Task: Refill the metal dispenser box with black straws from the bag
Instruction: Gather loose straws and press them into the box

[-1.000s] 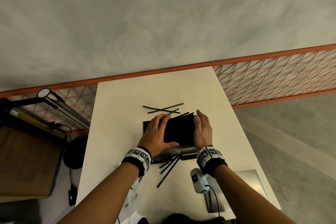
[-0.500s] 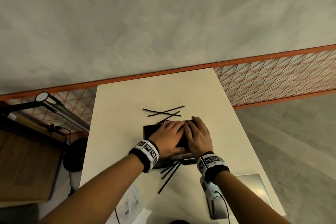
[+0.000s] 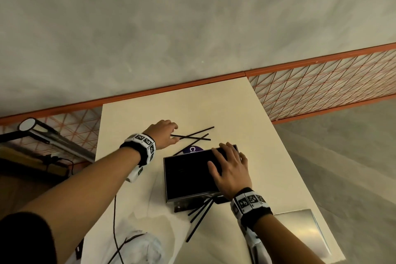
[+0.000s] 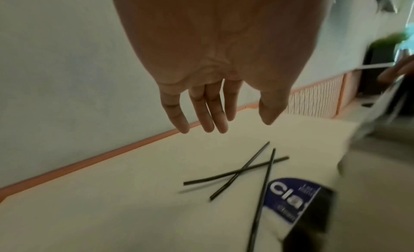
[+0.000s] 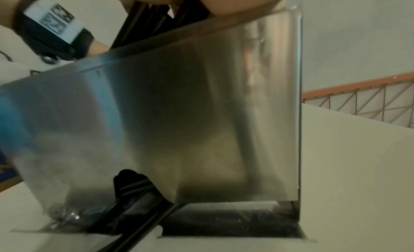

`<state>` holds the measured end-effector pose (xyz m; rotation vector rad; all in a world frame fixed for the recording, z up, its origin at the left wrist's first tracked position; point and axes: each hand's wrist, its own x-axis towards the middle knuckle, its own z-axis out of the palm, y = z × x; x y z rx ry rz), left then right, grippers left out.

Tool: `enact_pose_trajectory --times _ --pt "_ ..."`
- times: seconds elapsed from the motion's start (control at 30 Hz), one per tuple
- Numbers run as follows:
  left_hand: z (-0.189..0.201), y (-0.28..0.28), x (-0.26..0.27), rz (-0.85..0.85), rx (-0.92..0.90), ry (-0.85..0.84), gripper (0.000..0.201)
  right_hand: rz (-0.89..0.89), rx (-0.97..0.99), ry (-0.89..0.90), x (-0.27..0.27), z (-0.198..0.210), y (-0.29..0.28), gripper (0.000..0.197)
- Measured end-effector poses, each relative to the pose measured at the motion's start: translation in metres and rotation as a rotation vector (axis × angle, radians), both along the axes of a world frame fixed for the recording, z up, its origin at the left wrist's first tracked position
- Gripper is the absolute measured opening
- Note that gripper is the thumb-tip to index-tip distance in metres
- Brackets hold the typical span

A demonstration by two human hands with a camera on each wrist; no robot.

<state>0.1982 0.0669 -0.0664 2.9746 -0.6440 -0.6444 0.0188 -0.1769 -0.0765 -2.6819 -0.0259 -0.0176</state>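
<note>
The metal dispenser box (image 3: 165, 180) stands mid-table, packed with black straws (image 3: 186, 174). My right hand (image 3: 225, 154) lies flat on those straws at the box's right end, fingers straight and spread. My left hand (image 3: 174, 133) is past the box, over the left ends of three loose crossed straws (image 3: 196, 135). The left wrist view shows that hand (image 4: 224, 126) open above these straws (image 4: 241, 171), holding nothing. The bag's purple label (image 3: 192, 149) peeks out behind the box. The right wrist view shows the box's steel wall (image 5: 179, 114) and straws (image 5: 139, 218) poking from its bottom slot.
Several loose straws (image 3: 201, 216) lie fanned out on the table in front of the box. A flat metal lid (image 3: 300, 231) sits at the near right corner. Crumpled clear plastic (image 3: 139, 246) lies near left. An orange mesh railing (image 3: 321, 83) runs behind the table.
My left hand has left the top of the box and reached forward and left to the loose straws. The right hand stays on the straws in the box.
</note>
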Motion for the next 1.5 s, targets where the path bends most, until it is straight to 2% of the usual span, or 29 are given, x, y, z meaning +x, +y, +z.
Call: enact_pose_trajectory --times 0.1,0.23,0.47,0.63,0.77,1.03,1.17,1.33,1.5 --pt "-0.022 -0.005 0.014 -0.053 0.073 0.020 0.070 0.026 -0.017 -0.002 -0.001 -0.002 0.000 0.053" --pt "-0.056 -0.020 0.026 -0.136 0.080 0.025 0.085 0.045 -0.038 -0.011 -0.005 -0.004 -0.001 0.050" --pt "-0.099 -0.034 0.034 -0.144 0.041 0.029 0.095 0.042 -0.037 -0.037 -0.007 -0.002 0.000 0.052" --pt "-0.114 -0.034 0.038 -0.140 0.017 0.043 0.070 0.033 -0.062 -0.024 -0.002 -0.002 0.002 0.054" --pt "-0.115 -0.032 0.044 -0.150 0.051 0.104 0.033 0.026 -0.065 -0.028 0.000 -0.002 0.003 0.053" --pt "-0.111 -0.023 0.042 -0.141 0.149 0.113 0.018 0.039 -0.084 -0.041 0.001 -0.003 0.003 0.051" --pt "-0.098 -0.018 0.048 -0.052 0.058 0.143 0.021 0.021 -0.077 -0.049 0.003 -0.004 0.003 0.050" --pt "-0.022 -0.033 0.039 0.128 -0.172 0.160 0.028 -0.002 -0.043 -0.014 0.004 -0.001 0.003 0.051" --pt "0.042 -0.071 -0.016 0.104 -0.442 0.077 0.024 -0.060 0.158 0.057 0.002 0.007 0.001 0.052"
